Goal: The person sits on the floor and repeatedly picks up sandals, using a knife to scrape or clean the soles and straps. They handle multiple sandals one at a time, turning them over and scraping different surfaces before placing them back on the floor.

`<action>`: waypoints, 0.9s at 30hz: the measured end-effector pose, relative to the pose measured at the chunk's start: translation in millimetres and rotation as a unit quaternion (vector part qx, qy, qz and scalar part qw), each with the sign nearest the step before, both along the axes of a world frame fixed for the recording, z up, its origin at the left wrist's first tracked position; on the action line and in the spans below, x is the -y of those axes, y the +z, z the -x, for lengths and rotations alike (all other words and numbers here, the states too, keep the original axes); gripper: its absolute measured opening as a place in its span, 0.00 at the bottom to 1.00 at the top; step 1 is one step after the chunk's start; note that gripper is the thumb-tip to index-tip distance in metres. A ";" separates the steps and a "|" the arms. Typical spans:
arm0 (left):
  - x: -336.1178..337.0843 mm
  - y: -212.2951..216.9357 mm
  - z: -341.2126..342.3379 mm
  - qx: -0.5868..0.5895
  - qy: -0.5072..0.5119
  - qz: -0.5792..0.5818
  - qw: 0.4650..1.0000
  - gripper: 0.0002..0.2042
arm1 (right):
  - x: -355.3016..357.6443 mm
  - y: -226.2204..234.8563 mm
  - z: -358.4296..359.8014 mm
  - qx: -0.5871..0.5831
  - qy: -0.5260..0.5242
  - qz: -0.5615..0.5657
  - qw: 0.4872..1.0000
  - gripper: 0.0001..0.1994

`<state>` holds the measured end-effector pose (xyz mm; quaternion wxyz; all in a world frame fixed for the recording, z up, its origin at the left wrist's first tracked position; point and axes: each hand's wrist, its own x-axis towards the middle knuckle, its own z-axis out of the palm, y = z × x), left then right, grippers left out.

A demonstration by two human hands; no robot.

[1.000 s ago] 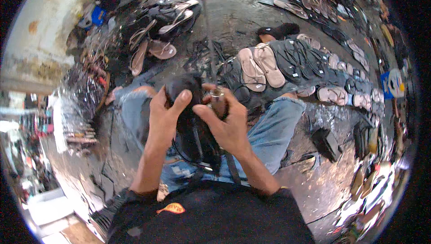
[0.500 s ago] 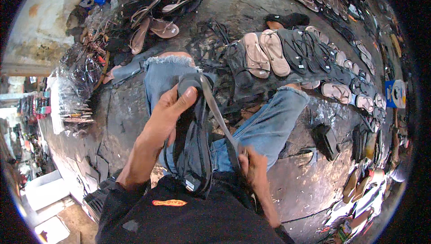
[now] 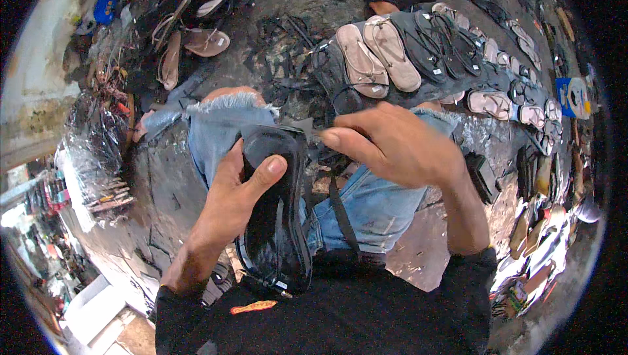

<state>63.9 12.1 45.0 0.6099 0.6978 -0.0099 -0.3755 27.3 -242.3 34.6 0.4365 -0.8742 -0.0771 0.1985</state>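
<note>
My left hand (image 3: 239, 188) is closed around a black sandal (image 3: 271, 224), its thumb pressed on the footbed. The sandal lies lengthwise over my lap, its wide end pointing away from me and a small white tag at the near end. Beside the wide end, my right hand (image 3: 392, 142) is closed, thumb and fingers together. A thin, flat grey piece (image 3: 302, 126) runs from its fingertips along the sandal's edge; whether it is a blade or a strip I cannot make out. Below, a narrow black strip (image 3: 343, 214) hangs over my jeans (image 3: 373, 208).
Rows of beige and black sandals (image 3: 392, 51) cover the floor ahead and to the right. More sandals (image 3: 206, 41) are piled at the far left, near clear plastic bags (image 3: 98, 139). A dark block (image 3: 482, 178) stands right of my knee; scraps (image 3: 536, 263) lie at the lower right.
My right hand has come up from near my lap to the sandal's far end. The long grey piece that stretched down to it now shows only briefly there. My left hand still holds the sandal.
</note>
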 end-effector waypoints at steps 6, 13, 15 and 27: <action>2.8 26.9 -18.1 0.043 0.063 0.106 0.991 0.25 | 16.2 -52.2 -40.5 0.044 -0.167 -0.255 0.951 0.23; 5.8 -3.7 -28.9 0.016 0.245 0.207 0.947 0.13 | 12.0 -75.8 88.3 0.164 -0.525 -0.199 0.811 0.19; 31.1 -3.9 -11.9 -0.075 0.234 0.338 0.908 0.11 | -27.4 -70.2 111.8 0.219 -0.482 -0.180 0.829 0.19; 39.9 -16.1 28.5 -0.106 0.205 0.297 0.927 0.12 | -70.8 -92.9 200.5 0.101 -0.385 -0.028 0.917 0.22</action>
